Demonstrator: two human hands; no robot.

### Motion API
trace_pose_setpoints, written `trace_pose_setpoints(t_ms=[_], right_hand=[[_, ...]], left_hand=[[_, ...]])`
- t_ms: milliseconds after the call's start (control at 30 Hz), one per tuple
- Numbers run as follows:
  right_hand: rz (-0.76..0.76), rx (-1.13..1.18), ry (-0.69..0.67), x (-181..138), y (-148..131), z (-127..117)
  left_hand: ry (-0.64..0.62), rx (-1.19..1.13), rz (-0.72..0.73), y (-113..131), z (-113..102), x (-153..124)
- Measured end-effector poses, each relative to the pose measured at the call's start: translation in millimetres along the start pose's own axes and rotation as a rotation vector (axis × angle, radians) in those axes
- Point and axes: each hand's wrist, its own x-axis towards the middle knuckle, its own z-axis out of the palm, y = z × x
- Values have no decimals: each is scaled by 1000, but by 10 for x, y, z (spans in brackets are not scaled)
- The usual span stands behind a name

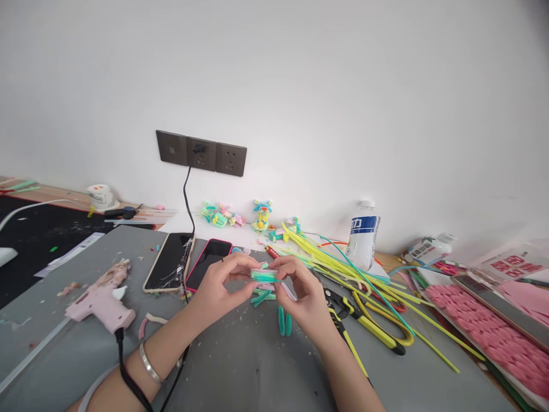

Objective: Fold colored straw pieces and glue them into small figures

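Between both hands, above the grey mat, is a small bundle of short pipe cleaner pieces (263,276) in mint green, pale pink and teal. My left hand (229,279) pinches its left end between thumb and fingers. The right end is gripped the same way by my right hand (300,289), and a lilac piece shows beside that palm. Teal pipe cleaner pieces (282,321) hang or lie just below the right hand; I cannot tell which. More short green pieces (261,297) lie on the mat behind the bundle.
A pink glue gun (103,303) lies at left, its black cord running under my left forearm. Two phones (169,263) rest behind it. Small pipe cleaner figures (262,216) stand by the wall. Yellow pipe cleaners (334,254), pliers (369,326) and a bottle (362,237) are at right.
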Motion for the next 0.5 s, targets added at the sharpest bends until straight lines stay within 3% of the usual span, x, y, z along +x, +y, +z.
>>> trace_pose_setpoints(t_ms=[500], right_hand=[[0,4,-15,-3,-6,-4]], left_hand=[[12,102,123,-4,-11,10]])
